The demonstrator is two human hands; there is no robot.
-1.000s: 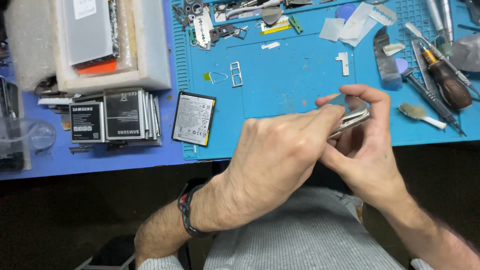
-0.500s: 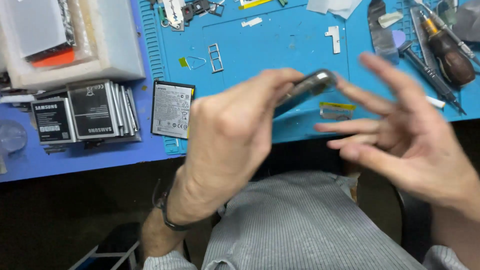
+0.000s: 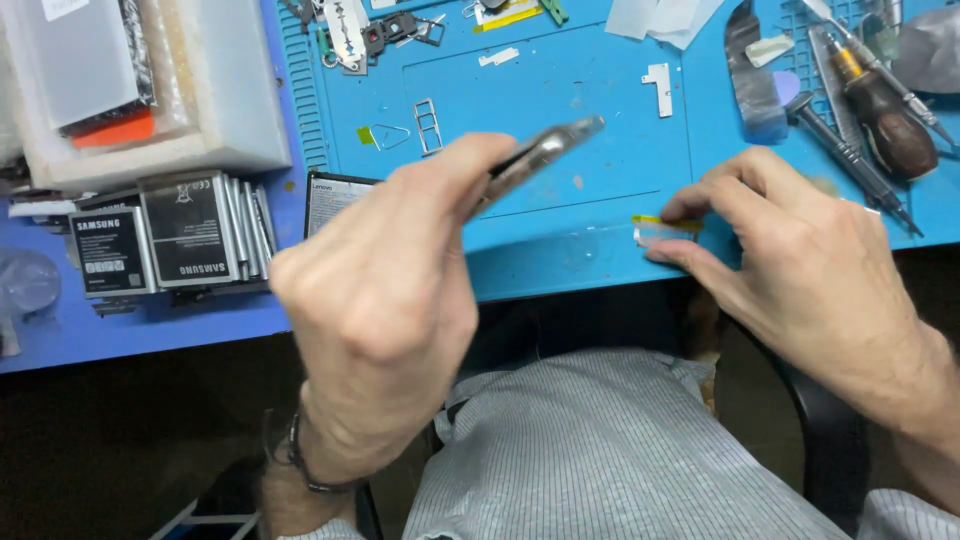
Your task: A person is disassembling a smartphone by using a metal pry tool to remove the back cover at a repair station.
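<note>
My left hand (image 3: 385, 300) is raised over the near edge of the blue work mat (image 3: 560, 90) and grips a thin silver-edged phone (image 3: 545, 152), held edge-on and tilted up to the right. My right hand (image 3: 800, 260) rests low at the mat's front edge, its fingertips pinching a small clear strip with a yellow tab (image 3: 665, 228) that lies on the mat. A black phone battery (image 3: 330, 197) lies flat on the mat, partly hidden behind my left hand.
A stack of black batteries (image 3: 170, 235) stands at the left, a white foam tray (image 3: 150, 90) behind it. Small metal parts (image 3: 428, 125) and a white bracket (image 3: 660, 85) lie mid-mat. Screwdrivers (image 3: 880, 95) and tweezers lie at the right.
My right hand let go of the phone and dropped to the mat's front edge, onto the yellow-tabbed strip. My left hand kept the phone, lifting it away to the left.
</note>
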